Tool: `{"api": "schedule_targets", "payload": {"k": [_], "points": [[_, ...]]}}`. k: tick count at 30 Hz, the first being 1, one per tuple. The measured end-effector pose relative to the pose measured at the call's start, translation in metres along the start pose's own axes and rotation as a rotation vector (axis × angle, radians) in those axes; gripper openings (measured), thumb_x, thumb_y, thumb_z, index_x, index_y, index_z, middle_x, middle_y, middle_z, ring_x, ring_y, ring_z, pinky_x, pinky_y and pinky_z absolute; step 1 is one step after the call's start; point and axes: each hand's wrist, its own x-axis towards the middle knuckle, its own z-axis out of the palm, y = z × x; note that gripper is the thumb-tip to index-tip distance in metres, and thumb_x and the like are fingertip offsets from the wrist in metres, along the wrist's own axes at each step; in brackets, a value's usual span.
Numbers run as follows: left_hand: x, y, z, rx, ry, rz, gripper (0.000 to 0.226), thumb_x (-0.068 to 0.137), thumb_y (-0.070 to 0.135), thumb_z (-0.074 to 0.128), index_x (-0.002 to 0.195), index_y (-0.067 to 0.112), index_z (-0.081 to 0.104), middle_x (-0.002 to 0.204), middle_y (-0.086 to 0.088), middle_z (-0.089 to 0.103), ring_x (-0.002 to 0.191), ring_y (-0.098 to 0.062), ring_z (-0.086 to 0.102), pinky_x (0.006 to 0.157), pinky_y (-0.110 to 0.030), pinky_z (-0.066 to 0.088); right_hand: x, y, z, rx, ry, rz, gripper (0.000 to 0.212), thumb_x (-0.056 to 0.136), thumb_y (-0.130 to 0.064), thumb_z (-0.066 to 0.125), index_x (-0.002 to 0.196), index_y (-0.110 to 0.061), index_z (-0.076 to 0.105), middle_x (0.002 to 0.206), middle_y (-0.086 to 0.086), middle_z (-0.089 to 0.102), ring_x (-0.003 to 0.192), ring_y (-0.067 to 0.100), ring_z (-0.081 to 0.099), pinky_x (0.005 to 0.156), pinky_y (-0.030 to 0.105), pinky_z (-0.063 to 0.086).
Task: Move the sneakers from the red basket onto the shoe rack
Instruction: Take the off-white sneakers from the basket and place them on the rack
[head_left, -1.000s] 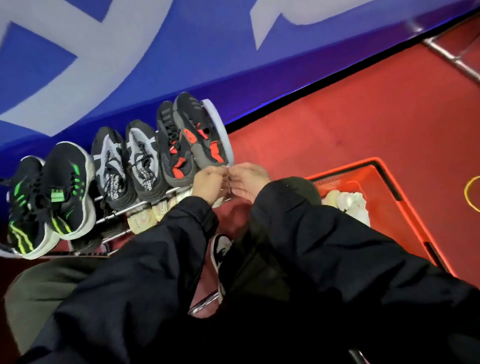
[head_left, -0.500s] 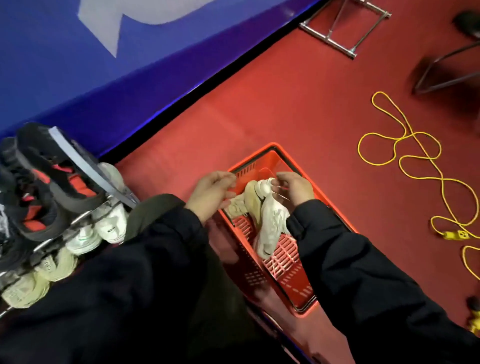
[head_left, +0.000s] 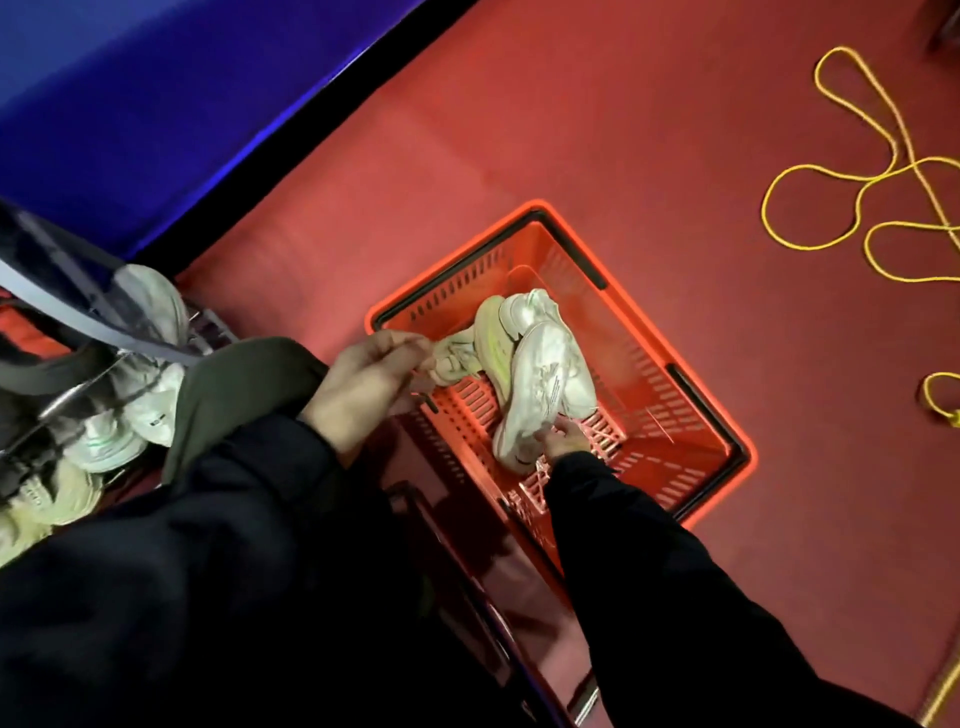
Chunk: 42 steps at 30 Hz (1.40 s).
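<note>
A red basket (head_left: 691, 431) stands on the red floor and holds pale white sneakers. My left hand (head_left: 374, 374) pinches the end of a crumpled cream sneaker (head_left: 457, 358) at the basket's left rim. My right hand (head_left: 563, 439) reaches inside and grips the heel end of a white sneaker (head_left: 545, 384) lying sole-up. A third pale sneaker with a lime stripe (head_left: 493, 332) lies between them. The shoe rack (head_left: 67, 322) shows blurred at the far left, with white sneakers (head_left: 150, 384) on a lower shelf.
A blue wall panel (head_left: 156, 104) runs along the upper left behind the rack. A yellow cord (head_left: 852, 171) loops on the floor at the right. My dark sleeves and one knee fill the bottom of the view.
My view has swung right from the rack to the basket. Both hands left the rack's top row; my right hand has gone deeper into the basket onto the white sneaker.
</note>
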Motion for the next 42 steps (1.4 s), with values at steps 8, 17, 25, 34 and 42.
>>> {"api": "schedule_targets", "payload": {"k": [8, 17, 25, 34, 42], "points": [[-0.003, -0.003, 0.012, 0.038, -0.085, 0.011, 0.006, 0.088, 0.032, 0.065, 0.09, 0.033, 0.07, 0.099, -0.001, 0.071, 0.081, -0.012, 0.066, 0.076, -0.027, 0.052, 0.066, 0.051, 0.015, 0.011, -0.005, 0.109, 0.031, 0.086, -0.004, 0.072, 0.111, 0.0, 0.055, 0.112, 0.025, 0.064, 0.09, 0.028, 0.061, 0.078, 0.044, 0.054], [0.023, -0.022, 0.007, 0.151, -0.064, -0.021, 0.023, 0.072, 0.044, 0.072, 0.091, 0.032, 0.073, 0.085, 0.003, 0.07, 0.075, -0.012, 0.06, 0.072, -0.03, 0.047, 0.009, 0.028, 0.03, 0.078, -0.032, -0.099, 0.032, 0.076, -0.024, 0.068, 0.101, -0.003, 0.072, 0.081, 0.004, 0.071, 0.073, 0.017, 0.065, 0.059, 0.018, 0.054], [0.029, -0.033, 0.017, 0.19, -0.321, -0.013, 0.033, 0.087, 0.013, 0.072, 0.117, 0.002, 0.061, 0.104, -0.009, 0.075, 0.093, -0.016, 0.071, 0.081, -0.032, 0.058, -0.098, -0.031, 0.023, 0.222, -0.693, -0.391, 0.025, 0.084, -0.019, 0.059, 0.099, -0.002, 0.069, 0.089, 0.006, 0.071, 0.087, 0.017, 0.063, 0.078, 0.025, 0.05], [0.033, -0.04, 0.014, 0.137, -0.14, -0.03, 0.049, 0.074, 0.029, 0.074, 0.119, 0.014, 0.062, 0.11, -0.013, 0.074, 0.105, -0.032, 0.07, 0.096, -0.054, 0.053, 0.072, -0.029, -0.014, 0.266, 0.075, 0.262, 0.046, 0.093, -0.029, 0.062, 0.132, -0.007, 0.048, 0.124, 0.01, 0.059, 0.098, 0.027, 0.062, 0.062, 0.015, 0.051], [0.037, -0.035, 0.012, 0.201, -0.174, 0.057, 0.047, 0.076, 0.035, 0.071, 0.121, 0.022, 0.062, 0.111, 0.001, 0.074, 0.105, -0.018, 0.07, 0.094, -0.046, 0.056, 0.096, -0.024, 0.008, 0.682, 0.044, 0.31, 0.03, 0.1, -0.034, 0.047, 0.095, -0.008, 0.062, 0.055, 0.006, 0.07, 0.048, 0.023, 0.067, 0.07, 0.033, 0.053]]}}
